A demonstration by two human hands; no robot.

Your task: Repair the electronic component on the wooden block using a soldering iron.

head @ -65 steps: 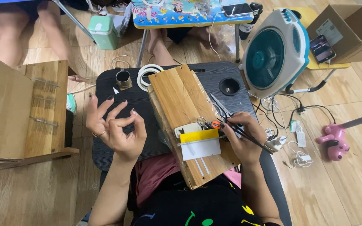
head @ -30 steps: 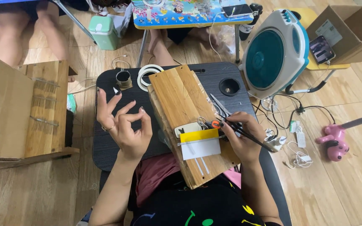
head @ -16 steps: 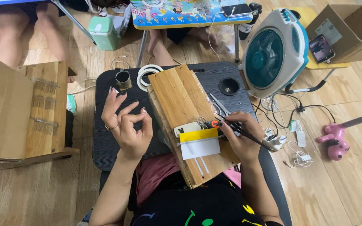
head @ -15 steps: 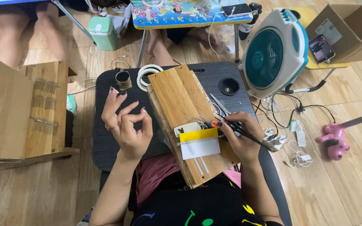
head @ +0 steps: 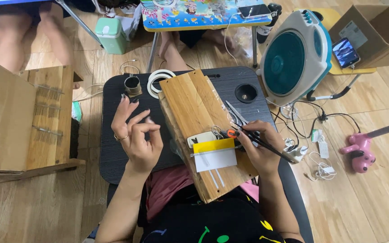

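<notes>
Wooden board (head: 194,108) sits tilted on your lap; right hand (head: 260,148) grips tweezers (head: 266,145), left hand (head: 136,135) pinches nothing visible, so pressing down may tip it.

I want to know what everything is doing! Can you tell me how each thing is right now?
Left hand: raised, fingers pinched, whether it holds anything cannot be told.
Right hand: gripping a thin black tool.
Light wooden board: lying tilted on the black lap table.
Round teal fan: standing upright.
Brown cardboard box: open.
</notes>
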